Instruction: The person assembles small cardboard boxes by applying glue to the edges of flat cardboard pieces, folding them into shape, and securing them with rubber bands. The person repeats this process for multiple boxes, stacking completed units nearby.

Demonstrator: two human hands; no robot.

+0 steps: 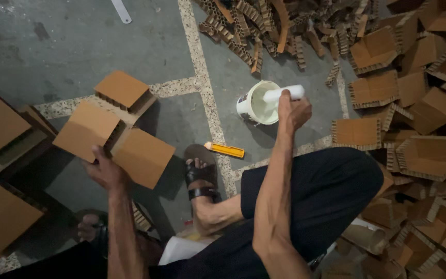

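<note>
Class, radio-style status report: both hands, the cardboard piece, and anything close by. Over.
Left hand grips folded cardboard piece. Right hand holds white handle over white bucket. Orange utility knife on floor by sandalled foot.

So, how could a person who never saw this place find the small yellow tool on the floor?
Start at the pale speckled strip that runs down the grey floor. Where it passes the sandalled foot, look just right of the strip, below the white bucket. The yellow utility knife lies there flat, the only bright yellow, slim thing among brown cardboard pieces.
</note>
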